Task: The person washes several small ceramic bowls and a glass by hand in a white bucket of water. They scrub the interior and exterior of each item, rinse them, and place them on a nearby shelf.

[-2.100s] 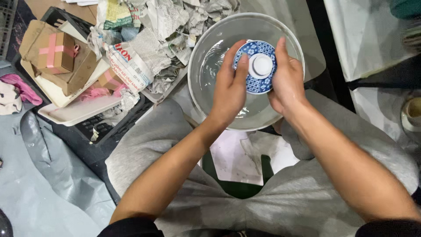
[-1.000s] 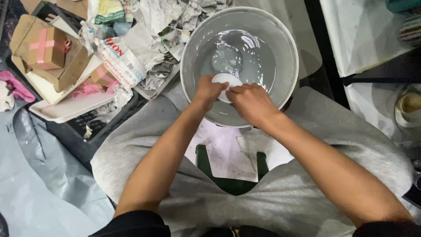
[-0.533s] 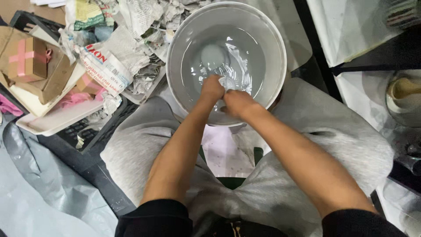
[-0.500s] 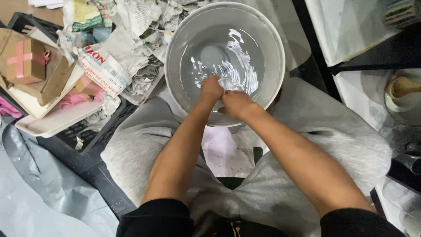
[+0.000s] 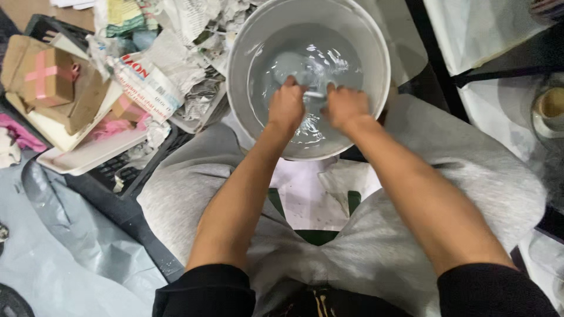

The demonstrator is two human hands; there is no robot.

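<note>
A white bucket (image 5: 379, 64) of cloudy water stands between my knees. Both hands are plunged into the water. My left hand (image 5: 286, 105) and my right hand (image 5: 345, 107) grip a small ceramic lid (image 5: 315, 94) between them. Only a thin pale edge of the lid shows between the fingers; the rest is hidden by my hands and the rippling water. A pale round shape (image 5: 288, 61) lies under the surface just beyond my left hand; what it is cannot be made out.
Crumpled newspapers (image 5: 176, 35) pile up left of the bucket. A cardboard box with a pink tape cross (image 5: 50, 76) sits on a white tray (image 5: 88, 157) over a black crate (image 5: 126, 173). Grey plastic sheeting (image 5: 64, 240) covers the floor. A cup (image 5: 549, 108) stands at the right.
The blue and white lid, held above the water two seconds ago, has gone under the surface with both hands. The water now ripples around my hands.
</note>
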